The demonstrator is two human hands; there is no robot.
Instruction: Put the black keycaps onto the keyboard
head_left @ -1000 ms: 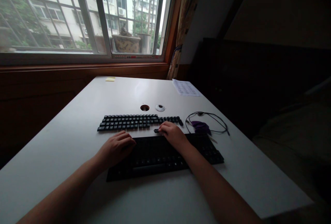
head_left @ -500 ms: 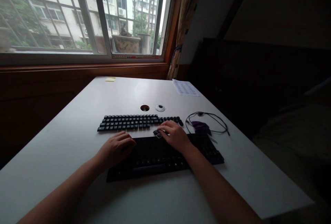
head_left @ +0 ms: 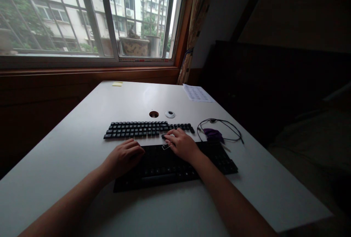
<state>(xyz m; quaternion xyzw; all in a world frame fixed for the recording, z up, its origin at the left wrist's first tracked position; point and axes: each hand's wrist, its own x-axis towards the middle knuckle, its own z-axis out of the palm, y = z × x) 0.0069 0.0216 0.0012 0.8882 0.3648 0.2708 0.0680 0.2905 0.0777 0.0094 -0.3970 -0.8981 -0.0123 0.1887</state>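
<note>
A black keyboard point(head_left: 159, 180) lies on the white table, its upper middle bare of keycaps and its lower rows still capped. My left hand point(head_left: 126, 155) is closed over its upper left part, fingers curled on the edge, fingertips partly hidden. Above the keyboard's back edge, my right hand point(head_left: 181, 142) is closed on a keycap puller point(head_left: 165, 147), whose thin wire loop sticks out below the fingers. A dark keycap point(head_left: 163, 136) is at those fingertips. Behind the keyboard, loose black keycaps point(head_left: 134, 129) stand in rows.
To the right are a coiled black cable point(head_left: 233, 124) and a dark purple cloth point(head_left: 214, 135). Farther back are a round cable hole point(head_left: 154, 114), a white ring-shaped cover point(head_left: 170, 114), a printed sheet point(head_left: 197, 93) and yellow sticky notes point(head_left: 117, 83). A barred window stands beyond the table.
My right hand has shifted slightly; the puller's wire loop now points down and left over the keyboard, apart from the keycap at the fingertips. My left hand has stayed in place.
</note>
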